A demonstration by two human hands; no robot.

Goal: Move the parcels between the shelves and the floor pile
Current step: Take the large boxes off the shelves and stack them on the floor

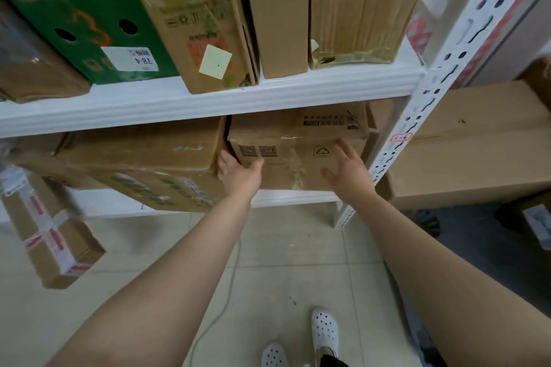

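- parcel of brown cardboard [298, 155] sits on the lower shelf [298, 197] of a white rack. it is at the shelf's right end, just beside the perforated upright post [417, 134]. clear tape crosses its front face, which also carries small printed symbols.
- left hand [238, 171] grips the parcel's front left corner. the thumb lies across the front face, while the fingers go into the narrow gap at the left side and are hidden there.
- right hand [347, 171] is spread open with straight fingers over the right part of the front face. i cannot tell whether the palm presses on the cardboard.
- wider carton with green print [143, 164] lies on the same shelf, close against the parcel's left side.
- upper shelf [208, 98] carries a green box [83, 9] with a white label reading 78-4. next to it is a worn carton with a pale square sticker [215, 62], then two plain cartons standing upright to the right.
- small red-edged tag [401, 138] is stuck on the post.
- large plain carton [477, 140] rests beyond the post, to the right.
- small carton bound in red and white tape [53, 235] shows at the left, blurred, above the tiled floor [283, 247].
- two white perforated clogs [325, 334] stand on the tiles, with a thin pale cable [220, 307] trailing beside them.
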